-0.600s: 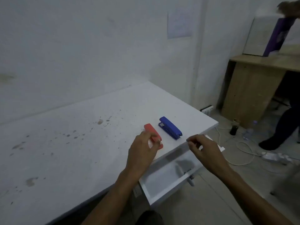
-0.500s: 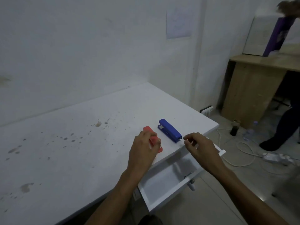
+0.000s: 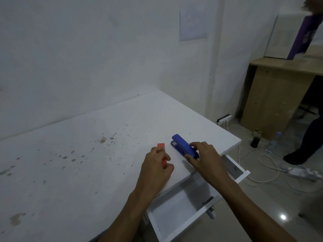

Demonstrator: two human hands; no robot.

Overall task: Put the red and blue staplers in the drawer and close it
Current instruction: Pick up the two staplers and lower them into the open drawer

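Observation:
The red stapler (image 3: 161, 147) lies near the front edge of the white table (image 3: 87, 163), and my left hand (image 3: 156, 169) is closed around its near half, hiding most of it. Just to its right lies the blue stapler (image 3: 182, 145), with its far end uncovered. My right hand (image 3: 204, 158) rests on its near end, thumb on one side and fingers on the other. Below the table edge the white drawer (image 3: 181, 222) stands pulled open, its inside bare where I can see it.
The tabletop is stained with dark spots towards the left. On the floor to the right lie white cables (image 3: 265, 165), a power strip (image 3: 304, 172) and bottles (image 3: 255, 139). A wooden desk (image 3: 272, 100) and another person's leg (image 3: 304, 147) are at the far right.
My right hand has moved up from the drawer's edge onto the blue stapler's near end. My left hand has stayed on the red stapler.

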